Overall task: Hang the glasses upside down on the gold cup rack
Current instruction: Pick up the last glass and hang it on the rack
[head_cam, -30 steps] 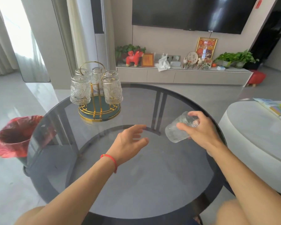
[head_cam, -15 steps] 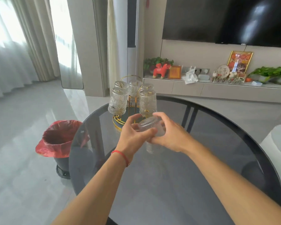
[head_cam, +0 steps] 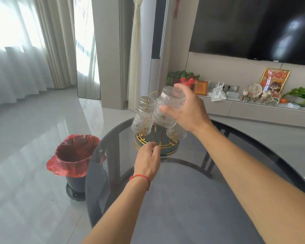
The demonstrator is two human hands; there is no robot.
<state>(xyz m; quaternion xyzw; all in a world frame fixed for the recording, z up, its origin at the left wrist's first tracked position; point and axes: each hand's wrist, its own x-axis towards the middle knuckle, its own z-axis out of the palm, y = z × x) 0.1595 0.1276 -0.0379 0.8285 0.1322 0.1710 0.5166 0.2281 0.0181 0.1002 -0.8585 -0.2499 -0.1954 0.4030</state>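
Note:
The gold cup rack (head_cam: 167, 147) stands on the far part of the round dark glass table (head_cam: 192, 199), with several ribbed clear glasses hanging upside down on it; one hung glass (head_cam: 142, 120) is at its left. My right hand (head_cam: 188, 110) grips another ribbed glass (head_cam: 169, 104) upside down and tilted, right above the rack's front side. My left hand (head_cam: 147, 160) is at the rack's gold base rim, fingers curled against it; whether they pinch the rim is hard to tell.
A black bin with a red liner (head_cam: 74, 161) stands on the floor left of the table. Behind are a low TV cabinet (head_cam: 253, 110) with plants, frames and ornaments, a wall TV (head_cam: 253, 27) and curtains (head_cam: 16, 67).
My right hand has carried the glass from the table's right side to above the rack and turned it upside down. My left hand let go of the glass and dropped to the rack's base.

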